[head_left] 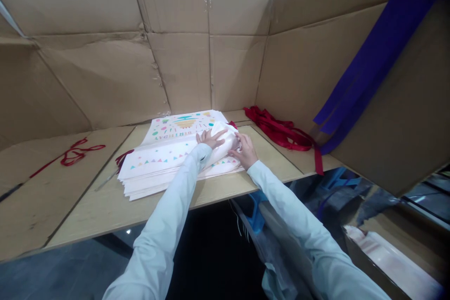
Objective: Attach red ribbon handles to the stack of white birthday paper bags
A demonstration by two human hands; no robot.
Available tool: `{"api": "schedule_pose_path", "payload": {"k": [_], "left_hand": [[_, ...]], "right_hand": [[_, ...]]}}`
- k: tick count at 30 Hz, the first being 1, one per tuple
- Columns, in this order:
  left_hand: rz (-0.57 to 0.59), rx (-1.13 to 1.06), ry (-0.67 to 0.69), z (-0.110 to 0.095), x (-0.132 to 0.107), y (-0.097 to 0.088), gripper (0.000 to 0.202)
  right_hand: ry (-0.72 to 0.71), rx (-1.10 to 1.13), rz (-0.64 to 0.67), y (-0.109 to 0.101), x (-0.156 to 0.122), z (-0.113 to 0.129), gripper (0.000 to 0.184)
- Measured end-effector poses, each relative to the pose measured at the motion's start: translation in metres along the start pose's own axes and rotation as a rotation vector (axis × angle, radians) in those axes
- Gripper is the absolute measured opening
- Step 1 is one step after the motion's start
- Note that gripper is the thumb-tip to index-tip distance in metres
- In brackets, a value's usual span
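Observation:
A stack of white printed sheets or flat bags (147,173), with colourful pennants and birthday lettering, lies on the wooden table. At its right end, the top white bag (225,143) is bunched up and partly raised; its exact kind is hard to make out. My left hand (211,139) rests on this raised part with fingers stretched and apart. Curled around its right edge is my right hand (246,151), thumb low and fingers above. A bit of dark red ribbon (232,124) shows just behind the bunched part.
Red ribbons (281,129) lie heaped at the right, and a thin red ribbon (75,153) at the left. Scissors (108,178) poke out beside the stack. Cardboard walls (183,65) enclose the table. Purple strips (372,61) hang right. An open box (397,262) stands below.

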State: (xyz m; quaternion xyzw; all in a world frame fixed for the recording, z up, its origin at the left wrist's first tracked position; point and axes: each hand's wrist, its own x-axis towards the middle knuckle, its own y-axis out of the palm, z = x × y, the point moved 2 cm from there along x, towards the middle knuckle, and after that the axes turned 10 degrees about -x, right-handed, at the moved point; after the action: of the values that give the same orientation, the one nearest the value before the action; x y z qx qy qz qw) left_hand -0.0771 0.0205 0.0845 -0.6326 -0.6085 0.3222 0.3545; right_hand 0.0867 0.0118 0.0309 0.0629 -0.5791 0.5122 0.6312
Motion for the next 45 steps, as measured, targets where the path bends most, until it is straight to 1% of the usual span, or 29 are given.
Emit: {"api": "schedule_pose_path", "payload": {"k": [2,7,10,14,21,24,27,28,30,32,34,38,42,43,45], "left_hand": [[-0.01,0.005,-0.003,0.0,0.0,0.0,0.054],[0.0,0.019,0.016,-0.001,-0.002,-0.001,0.053],[-0.001,0.015,0.006,-0.001,-0.002,-0.002,0.053],[0.003,0.027,0.0,-0.001,-0.001,-0.001,0.053],[0.01,0.011,0.014,0.003,0.0,0.0,0.056],[-0.001,0.014,0.03,0.003,-0.001,0.0,0.057],[-0.002,0.018,0.013,0.0,-0.003,-0.001,0.053],[-0.001,0.017,0.006,-0.001,-0.004,-0.002,0.051],[0.0,0.012,-0.005,-0.003,-0.005,-0.002,0.05],[0.001,0.008,-0.009,-0.005,-0.006,-0.002,0.05],[0.0,0.01,-0.012,-0.006,-0.007,-0.002,0.05],[0.003,0.01,-0.01,-0.006,-0.007,-0.003,0.051],[0.013,0.006,0.009,-0.003,-0.005,-0.003,0.052],[0.013,0.008,0.012,-0.003,-0.005,-0.003,0.052],[0.004,0.024,0.009,-0.002,-0.004,-0.002,0.052]], "right_hand": [[0.007,0.0,-0.005,0.0,0.001,0.0,0.063],[-0.017,-0.06,0.009,-0.004,0.005,0.0,0.044],[0.005,-0.073,0.017,-0.005,0.007,-0.002,0.045],[-0.001,-0.07,0.024,-0.005,0.008,-0.003,0.047],[-0.012,-0.002,0.055,-0.006,0.009,-0.006,0.044],[0.017,0.037,0.092,-0.009,0.01,-0.006,0.045],[0.074,0.138,0.128,-0.012,0.011,-0.007,0.032],[0.11,0.19,0.132,-0.013,0.011,-0.007,0.033],[0.195,0.281,0.122,-0.013,0.01,-0.009,0.045],[0.252,0.315,0.103,-0.012,0.01,-0.009,0.048],[0.274,0.296,0.086,-0.011,0.01,-0.008,0.046],[0.273,0.22,0.096,-0.01,0.009,-0.007,0.044],[0.216,0.146,0.074,-0.009,0.011,-0.006,0.031],[0.24,0.119,0.042,-0.009,0.011,-0.006,0.031],[0.373,0.042,-0.045,-0.007,0.011,-0.004,0.038]]}}
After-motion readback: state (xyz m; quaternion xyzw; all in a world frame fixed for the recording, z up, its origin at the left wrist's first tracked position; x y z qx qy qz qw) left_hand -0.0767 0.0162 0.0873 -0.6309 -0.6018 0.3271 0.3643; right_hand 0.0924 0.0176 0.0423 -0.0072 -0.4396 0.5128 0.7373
